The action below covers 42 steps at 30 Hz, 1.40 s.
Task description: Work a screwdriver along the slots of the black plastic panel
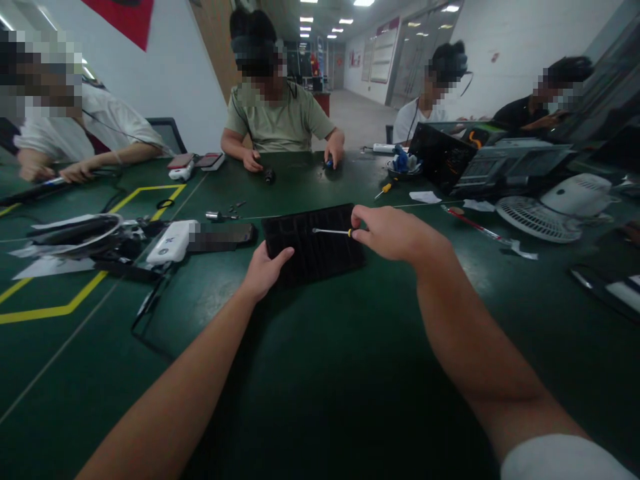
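Observation:
A flat black rectangular panel (315, 257) with raised ribs is tilted up before me on the green table. My left hand (267, 270) grips its left edge, thumb on the face and fingers hidden behind. In my right hand (383, 230), thumb and fingers pinch the handle of a screwdriver (334, 232), which has a yellow collar and a thin metal shaft. The shaft points left across the panel, and its tip meets or lies just in front of a small round spot on the panel's upper middle. Whether the tip touches it I cannot tell.
Left on the green table (320, 373) lie a white power bank (173, 241), a dark phone-like slab (220, 237) and a metal bit (215, 216). A white fan (555, 207), a yellow screwdriver (386, 189) and a computer case (500, 167) stand or lie right. Several people sit around.

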Each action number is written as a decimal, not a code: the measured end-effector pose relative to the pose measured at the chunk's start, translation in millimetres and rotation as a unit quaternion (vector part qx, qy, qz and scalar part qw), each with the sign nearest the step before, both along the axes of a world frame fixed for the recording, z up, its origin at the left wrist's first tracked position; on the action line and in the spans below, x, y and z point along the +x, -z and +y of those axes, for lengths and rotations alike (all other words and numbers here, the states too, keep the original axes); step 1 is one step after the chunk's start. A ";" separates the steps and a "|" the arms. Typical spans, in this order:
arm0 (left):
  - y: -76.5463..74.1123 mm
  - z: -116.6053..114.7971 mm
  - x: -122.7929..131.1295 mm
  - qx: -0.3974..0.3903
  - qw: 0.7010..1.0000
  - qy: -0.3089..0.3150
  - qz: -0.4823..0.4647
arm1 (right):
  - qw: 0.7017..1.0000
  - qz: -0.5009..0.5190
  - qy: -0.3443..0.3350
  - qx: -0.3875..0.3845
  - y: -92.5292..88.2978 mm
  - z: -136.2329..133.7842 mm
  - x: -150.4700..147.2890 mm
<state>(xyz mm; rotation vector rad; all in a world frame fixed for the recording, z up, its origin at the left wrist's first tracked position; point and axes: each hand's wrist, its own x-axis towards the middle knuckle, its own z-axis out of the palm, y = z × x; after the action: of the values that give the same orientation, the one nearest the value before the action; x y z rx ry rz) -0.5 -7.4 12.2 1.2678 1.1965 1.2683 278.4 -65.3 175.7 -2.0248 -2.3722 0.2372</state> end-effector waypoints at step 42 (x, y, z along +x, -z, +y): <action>4.2 1.3 -0.2 0.011 1.000 0.022 0.009 | 0.998 -0.045 0.032 0.026 3.3 -6.1 0.0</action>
<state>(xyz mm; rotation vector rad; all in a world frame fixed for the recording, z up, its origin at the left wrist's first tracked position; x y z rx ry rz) -0.7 -6.2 8.0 1.3162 1.1646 1.2442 278.4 -71.3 172.4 -2.1264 -2.3324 0.0832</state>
